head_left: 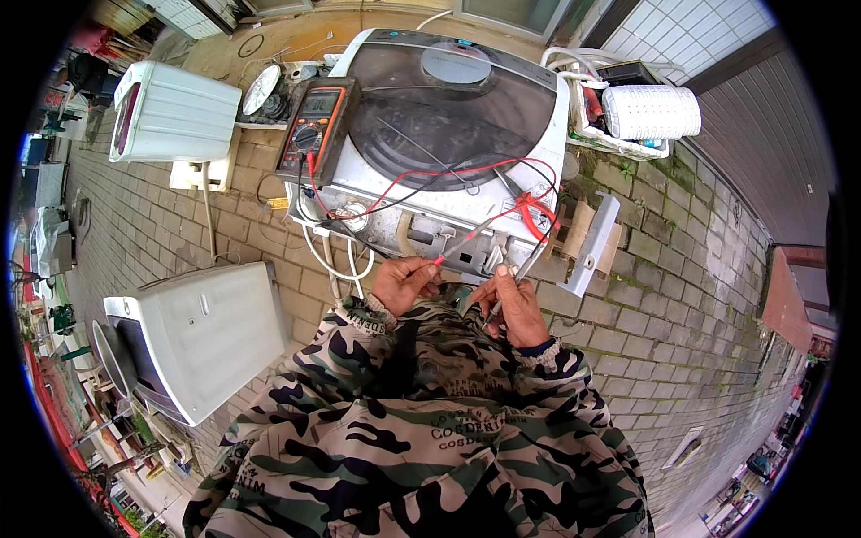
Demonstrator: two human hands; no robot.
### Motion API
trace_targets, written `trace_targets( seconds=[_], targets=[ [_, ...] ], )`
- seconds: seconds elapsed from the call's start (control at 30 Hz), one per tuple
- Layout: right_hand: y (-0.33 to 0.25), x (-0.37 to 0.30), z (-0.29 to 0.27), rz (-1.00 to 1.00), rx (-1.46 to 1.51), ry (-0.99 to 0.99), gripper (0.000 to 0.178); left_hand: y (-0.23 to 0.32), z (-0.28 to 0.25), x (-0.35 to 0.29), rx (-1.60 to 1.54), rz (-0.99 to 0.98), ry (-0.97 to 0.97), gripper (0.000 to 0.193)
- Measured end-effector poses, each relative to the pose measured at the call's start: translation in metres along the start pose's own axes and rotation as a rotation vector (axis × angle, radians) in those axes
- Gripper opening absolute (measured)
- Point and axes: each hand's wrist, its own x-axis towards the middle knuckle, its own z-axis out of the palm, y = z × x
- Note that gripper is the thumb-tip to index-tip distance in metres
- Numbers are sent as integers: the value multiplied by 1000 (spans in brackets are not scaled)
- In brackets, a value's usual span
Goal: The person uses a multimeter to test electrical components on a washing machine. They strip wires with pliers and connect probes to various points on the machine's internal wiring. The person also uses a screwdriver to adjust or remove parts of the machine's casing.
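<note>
A top-loading washing machine [529, 148] stands in front of me, its front strip uncovered. My left hand [404, 283] is closed, pinching a red test probe [439, 261] near that strip. Beside it, my right hand [513, 309] grips a black test probe [491, 314], its thumb up near a small white part [495, 258]; whether it touches that part I cannot tell. Red and black leads run across the lid to an orange-and-black multimeter [314, 130] on the machine's left corner. Red-handled pliers [535, 215] lie at the front right corner.
At the right, a grey metal panel [592, 247] leans by cardboard. A crate [619, 143] holds a white basket [653, 111]. Two white appliance bodies stand left: one tub [184, 112] farther away, one washer [211, 332] nearer. Brick paving surrounds them; pale hoses [336, 269] hang at the front left.
</note>
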Motion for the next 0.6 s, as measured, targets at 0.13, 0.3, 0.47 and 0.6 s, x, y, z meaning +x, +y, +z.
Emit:
trace_targets(
  seconds=[0.13, 0.3, 0.47, 0.6],
  targets=[
    [49, -14, 4, -135, 470, -68, 16, 0, -4, 6, 15, -16, -57, 26],
    [77, -15, 22, -244, 480, 194, 18, 6, -12, 19, 37, -58, -174, 24],
    [71, -11, 48, -250, 311, 424, 26, 6, -24, 32, 116, -51, -303, 28],
    [70, -4, 64, -313, 256, 531, 28, 13, -26, 37, 152, -98, -330, 27]
  ],
)
